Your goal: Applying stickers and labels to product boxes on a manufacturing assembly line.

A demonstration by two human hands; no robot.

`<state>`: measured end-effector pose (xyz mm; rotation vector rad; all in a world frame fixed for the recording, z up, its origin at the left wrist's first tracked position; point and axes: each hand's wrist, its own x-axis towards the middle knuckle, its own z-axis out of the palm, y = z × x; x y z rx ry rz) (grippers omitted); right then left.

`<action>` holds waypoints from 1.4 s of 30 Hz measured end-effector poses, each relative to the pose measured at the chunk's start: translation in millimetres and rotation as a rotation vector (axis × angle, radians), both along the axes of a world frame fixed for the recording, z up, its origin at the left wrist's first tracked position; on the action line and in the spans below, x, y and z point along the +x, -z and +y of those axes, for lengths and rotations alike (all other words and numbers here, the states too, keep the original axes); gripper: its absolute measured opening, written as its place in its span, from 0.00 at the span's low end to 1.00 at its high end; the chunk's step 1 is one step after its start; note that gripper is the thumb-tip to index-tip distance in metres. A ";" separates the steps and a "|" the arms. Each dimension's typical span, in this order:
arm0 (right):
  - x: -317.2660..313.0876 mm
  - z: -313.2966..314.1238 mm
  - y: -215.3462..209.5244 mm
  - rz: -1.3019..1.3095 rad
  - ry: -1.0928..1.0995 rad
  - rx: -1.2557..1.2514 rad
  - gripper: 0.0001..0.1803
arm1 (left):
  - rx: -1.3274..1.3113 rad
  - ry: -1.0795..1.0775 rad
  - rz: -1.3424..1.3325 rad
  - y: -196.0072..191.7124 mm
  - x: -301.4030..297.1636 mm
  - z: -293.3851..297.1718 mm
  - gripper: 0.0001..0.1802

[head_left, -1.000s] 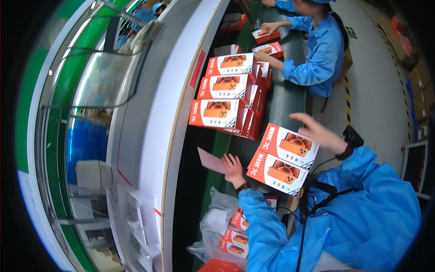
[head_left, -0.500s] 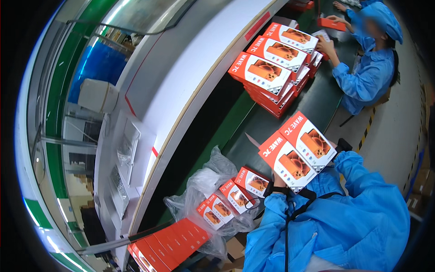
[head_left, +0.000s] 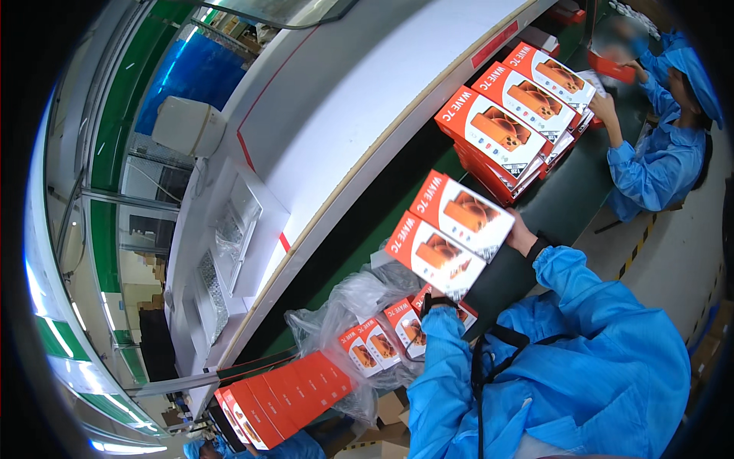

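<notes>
I hold two red and white printed boxes side by side above the belt, the upper box (head_left: 464,214) and the lower box (head_left: 433,257). My right hand (head_left: 521,236) grips the right edge of the upper box. My left hand (head_left: 433,301) is under the lower box's near edge, and only its wrist and black cuff band show. Both of my sleeves are blue. Just below the boxes lies a clear plastic bag (head_left: 359,302) holding several smaller red and white boxes (head_left: 382,340).
A stack of the same boxes (head_left: 505,126) lies farther along the dark green belt (head_left: 348,249). A co-worker in blue (head_left: 661,157) handles items beyond it. A white shelf (head_left: 344,115) runs along the left. A row of red boxes (head_left: 283,394) stands at lower left.
The view has swung left and down. The two boxes have come nearer the plastic bag. My left hand, earlier open on a pink sheet, now sits under the boxes.
</notes>
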<state>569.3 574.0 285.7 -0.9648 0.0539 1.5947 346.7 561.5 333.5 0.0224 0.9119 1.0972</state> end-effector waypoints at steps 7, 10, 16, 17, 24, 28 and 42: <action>7.2 -73.7 -10.0 -0.060 -0.027 -0.243 0.38 | 0.187 0.150 0.221 5.0 12.7 66.0 0.30; 1.2 -116.8 -3.5 -0.069 -0.097 -0.286 0.34 | 0.317 0.219 0.406 -1.1 16.0 69.2 0.31; -24.7 -146.4 -64.5 -0.161 -0.237 -0.095 0.18 | 0.221 -0.100 0.169 3.2 -46.9 55.5 0.20; -24.5 -150.4 -75.4 -0.216 -0.276 -0.004 0.16 | 0.253 -0.280 0.258 -4.5 -51.0 38.8 0.20; -69.8 -147.5 -148.2 -0.369 -0.711 0.329 0.13 | 0.485 -0.317 1.049 -140.3 -139.9 -123.7 0.12; -126.7 -144.2 -179.7 -0.382 -0.985 0.577 0.15 | 0.424 0.118 1.056 -186.1 -130.7 -188.7 0.11; -169.3 -158.1 -226.8 -0.892 -1.002 1.058 0.09 | 0.262 -0.373 1.085 -179.9 -76.8 -250.4 0.15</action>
